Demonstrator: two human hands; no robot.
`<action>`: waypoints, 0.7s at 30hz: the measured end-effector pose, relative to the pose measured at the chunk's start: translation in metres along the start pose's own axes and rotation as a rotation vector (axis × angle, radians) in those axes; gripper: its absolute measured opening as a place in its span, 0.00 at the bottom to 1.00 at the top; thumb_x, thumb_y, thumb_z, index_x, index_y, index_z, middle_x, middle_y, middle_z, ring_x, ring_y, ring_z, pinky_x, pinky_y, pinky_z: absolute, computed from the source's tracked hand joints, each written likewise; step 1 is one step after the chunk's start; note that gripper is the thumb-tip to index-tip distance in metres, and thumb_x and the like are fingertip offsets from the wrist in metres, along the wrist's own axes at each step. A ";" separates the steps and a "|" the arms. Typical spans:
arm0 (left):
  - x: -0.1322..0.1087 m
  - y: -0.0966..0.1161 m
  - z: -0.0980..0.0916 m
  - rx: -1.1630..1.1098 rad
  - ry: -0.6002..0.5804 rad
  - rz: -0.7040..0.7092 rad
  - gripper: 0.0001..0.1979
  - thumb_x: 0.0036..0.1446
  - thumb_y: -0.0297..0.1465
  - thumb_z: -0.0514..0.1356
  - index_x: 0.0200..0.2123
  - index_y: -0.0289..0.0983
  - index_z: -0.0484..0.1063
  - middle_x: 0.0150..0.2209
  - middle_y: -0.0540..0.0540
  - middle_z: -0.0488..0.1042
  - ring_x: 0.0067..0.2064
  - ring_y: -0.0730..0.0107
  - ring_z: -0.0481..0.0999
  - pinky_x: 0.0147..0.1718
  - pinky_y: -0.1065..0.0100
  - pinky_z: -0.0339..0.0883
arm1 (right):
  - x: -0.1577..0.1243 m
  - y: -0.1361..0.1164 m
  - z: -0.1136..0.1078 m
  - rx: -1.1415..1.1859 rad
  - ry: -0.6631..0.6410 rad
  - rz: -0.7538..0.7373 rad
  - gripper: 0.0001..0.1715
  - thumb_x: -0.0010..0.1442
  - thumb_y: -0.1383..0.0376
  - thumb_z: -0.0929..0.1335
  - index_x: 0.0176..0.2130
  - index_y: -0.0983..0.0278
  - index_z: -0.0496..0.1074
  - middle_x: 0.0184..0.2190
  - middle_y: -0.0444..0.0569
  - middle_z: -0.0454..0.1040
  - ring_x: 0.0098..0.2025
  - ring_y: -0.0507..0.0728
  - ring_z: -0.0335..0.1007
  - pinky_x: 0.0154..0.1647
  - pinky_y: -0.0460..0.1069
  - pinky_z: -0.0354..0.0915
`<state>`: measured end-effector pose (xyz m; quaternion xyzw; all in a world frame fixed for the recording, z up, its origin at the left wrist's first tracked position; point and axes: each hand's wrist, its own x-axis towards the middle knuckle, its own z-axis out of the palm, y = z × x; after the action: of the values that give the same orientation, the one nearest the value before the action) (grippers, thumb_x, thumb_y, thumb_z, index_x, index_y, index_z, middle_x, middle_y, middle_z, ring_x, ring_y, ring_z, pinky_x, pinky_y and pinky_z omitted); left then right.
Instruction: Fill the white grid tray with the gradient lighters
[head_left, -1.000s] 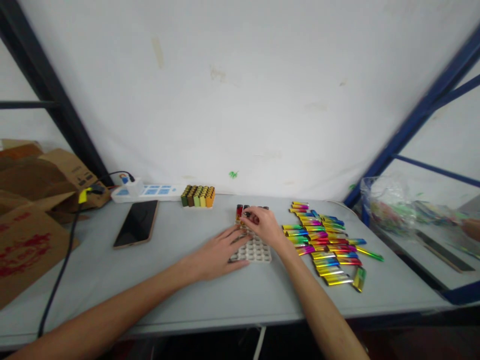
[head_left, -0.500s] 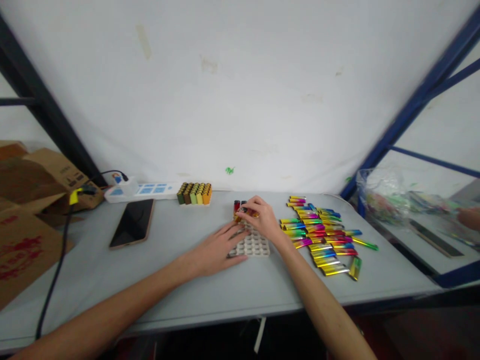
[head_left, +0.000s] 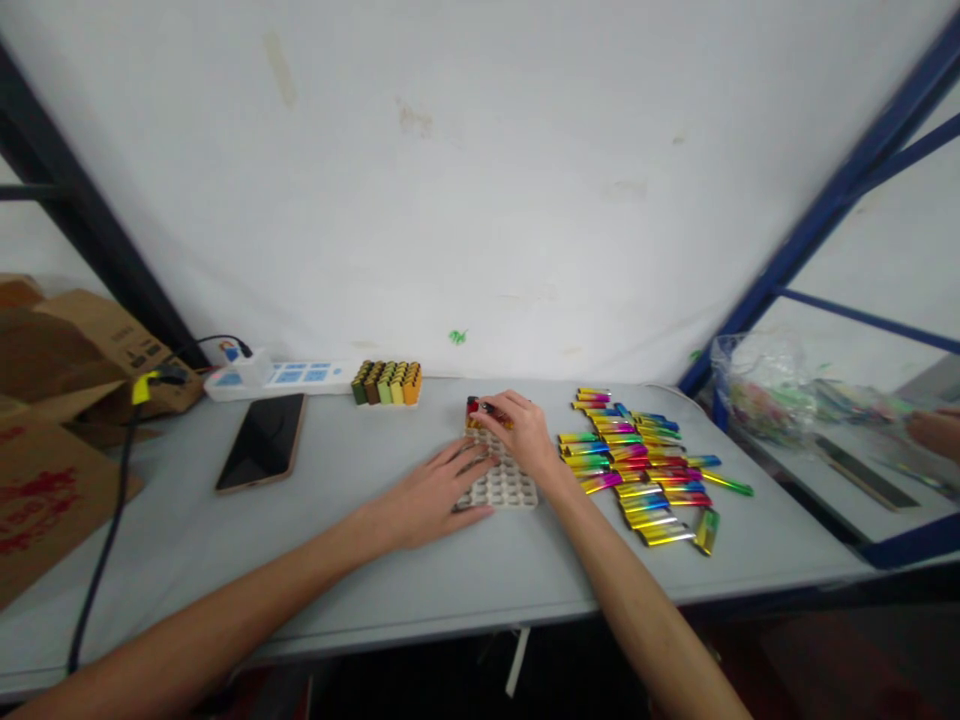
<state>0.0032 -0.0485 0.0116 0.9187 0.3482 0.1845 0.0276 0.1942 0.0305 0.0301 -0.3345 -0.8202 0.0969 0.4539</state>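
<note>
A pale tray with a grid of small holes lies on the table in front of me. My left hand rests flat along its left side, fingers spread and holding nothing. At the tray's far end, my right hand pinches the top of a small lighter standing in the far row. A red lighter with a dark top stands beside those fingertips; others in that row are partly hidden. Right of the tray lie many shiny rainbow-coloured lighters, loosely spread in overlapping rows.
By the wall stands a filled block of green-to-yellow lighters beside a white power strip. A phone lies at the left, near a cardboard box and black cable. Another person's hand shows far right.
My right fingertips have lowered slightly at the tray's far row, and the lighter under them sits lower. The left hand stays on the tray. The whole view has shifted a little.
</note>
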 end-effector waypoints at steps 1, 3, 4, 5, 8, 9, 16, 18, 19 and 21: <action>0.000 0.000 0.000 0.005 -0.004 0.002 0.30 0.67 0.46 0.56 0.67 0.41 0.59 0.66 0.41 0.63 0.70 0.51 0.56 0.68 0.50 0.54 | 0.000 0.001 0.000 0.005 0.008 0.008 0.12 0.66 0.59 0.70 0.47 0.62 0.77 0.38 0.50 0.78 0.38 0.55 0.75 0.43 0.48 0.70; 0.000 0.000 0.001 0.011 -0.012 0.002 0.30 0.68 0.46 0.56 0.67 0.40 0.59 0.66 0.41 0.63 0.69 0.51 0.55 0.68 0.50 0.54 | 0.000 0.002 -0.001 0.022 0.022 0.027 0.12 0.66 0.60 0.70 0.47 0.62 0.76 0.39 0.51 0.79 0.38 0.55 0.76 0.44 0.49 0.71; 0.000 0.000 0.000 0.011 -0.014 0.000 0.30 0.68 0.46 0.56 0.67 0.40 0.59 0.66 0.41 0.63 0.69 0.51 0.56 0.68 0.50 0.54 | 0.000 0.003 -0.001 0.033 0.025 0.038 0.13 0.65 0.60 0.70 0.48 0.63 0.76 0.40 0.51 0.79 0.39 0.55 0.76 0.45 0.49 0.71; 0.000 0.001 0.000 0.009 -0.013 -0.001 0.30 0.68 0.46 0.56 0.67 0.39 0.59 0.66 0.40 0.63 0.69 0.51 0.56 0.68 0.50 0.53 | 0.000 0.004 -0.001 0.046 0.024 0.048 0.13 0.65 0.60 0.70 0.48 0.62 0.75 0.40 0.51 0.79 0.39 0.55 0.77 0.45 0.49 0.71; -0.001 0.002 0.000 -0.003 0.002 -0.001 0.30 0.68 0.46 0.56 0.67 0.40 0.59 0.66 0.40 0.63 0.69 0.51 0.56 0.68 0.50 0.54 | 0.001 0.005 -0.002 0.075 -0.004 0.063 0.14 0.65 0.61 0.69 0.49 0.62 0.73 0.41 0.49 0.79 0.39 0.55 0.77 0.45 0.50 0.72; -0.001 0.002 0.000 -0.006 0.006 0.000 0.30 0.68 0.46 0.56 0.67 0.40 0.59 0.66 0.40 0.63 0.69 0.51 0.56 0.68 0.50 0.54 | 0.001 0.004 -0.003 0.073 -0.013 0.057 0.14 0.65 0.62 0.69 0.50 0.62 0.72 0.40 0.49 0.79 0.39 0.55 0.77 0.46 0.50 0.72; -0.002 0.003 0.001 0.001 0.012 0.001 0.30 0.68 0.48 0.54 0.67 0.40 0.59 0.66 0.41 0.63 0.70 0.52 0.56 0.68 0.51 0.53 | 0.001 -0.003 -0.008 0.002 -0.083 -0.002 0.17 0.63 0.68 0.67 0.52 0.61 0.72 0.47 0.50 0.78 0.48 0.57 0.73 0.54 0.53 0.68; -0.002 0.003 0.001 0.012 0.003 -0.004 0.30 0.68 0.47 0.54 0.67 0.40 0.58 0.67 0.41 0.63 0.70 0.52 0.56 0.68 0.51 0.52 | 0.001 -0.003 -0.010 0.006 -0.098 0.005 0.19 0.63 0.69 0.66 0.53 0.60 0.72 0.48 0.50 0.78 0.48 0.57 0.74 0.53 0.53 0.69; -0.002 0.003 0.001 0.016 -0.001 -0.005 0.30 0.68 0.47 0.55 0.67 0.40 0.58 0.67 0.41 0.63 0.70 0.52 0.56 0.68 0.51 0.52 | 0.001 -0.003 -0.011 0.007 -0.101 0.007 0.19 0.63 0.69 0.66 0.54 0.60 0.72 0.48 0.50 0.79 0.49 0.57 0.74 0.53 0.53 0.69; -0.002 0.003 0.001 0.019 -0.002 -0.002 0.30 0.68 0.47 0.54 0.67 0.40 0.58 0.67 0.41 0.63 0.69 0.52 0.56 0.68 0.51 0.52 | 0.001 -0.003 -0.014 0.011 -0.099 0.008 0.20 0.63 0.70 0.66 0.54 0.61 0.72 0.49 0.50 0.79 0.50 0.56 0.74 0.54 0.52 0.69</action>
<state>0.0037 -0.0519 0.0105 0.9187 0.3509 0.1801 0.0193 0.2039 0.0270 0.0395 -0.3302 -0.8396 0.1199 0.4143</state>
